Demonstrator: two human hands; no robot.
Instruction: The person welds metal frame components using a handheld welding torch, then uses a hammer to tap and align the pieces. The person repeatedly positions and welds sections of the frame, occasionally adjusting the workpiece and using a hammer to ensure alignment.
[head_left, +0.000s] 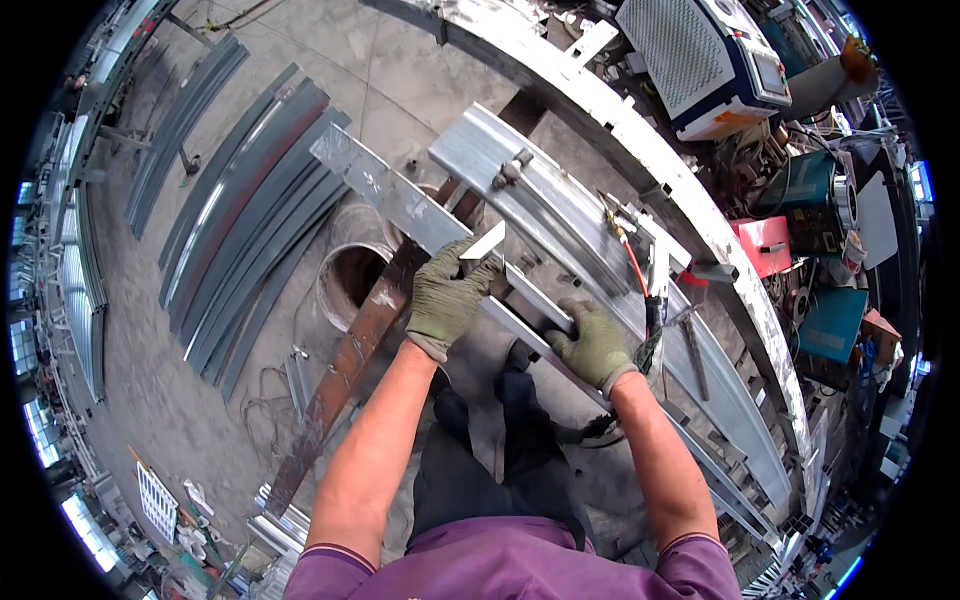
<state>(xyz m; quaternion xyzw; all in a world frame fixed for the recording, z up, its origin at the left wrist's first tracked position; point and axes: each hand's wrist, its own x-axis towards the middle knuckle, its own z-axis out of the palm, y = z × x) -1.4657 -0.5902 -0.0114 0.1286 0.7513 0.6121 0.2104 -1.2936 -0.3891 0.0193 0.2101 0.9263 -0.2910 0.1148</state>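
I wear olive-green work gloves on both hands. My left hand (445,298) is closed at a long grey metal channel (385,188), with a short, bright, slant-cut metal piece (485,243) at its fingertips. My right hand (592,347) has its thumb and fingers closed on the near end of a short metal strip (538,299), which lies along the channel. The strip's far end comes close to the slant-cut piece. Whether the two touch, I cannot tell. The undersides of both hands are hidden.
A rusty steel beam (345,385) crosses under the channel, beside an open pipe (345,285). Wider steel channels (540,180) carry a clamp-like tool (512,168) and a cabled torch (630,240). Curved profiles (250,200) lie left; a white-blue machine (690,60) stands far right.
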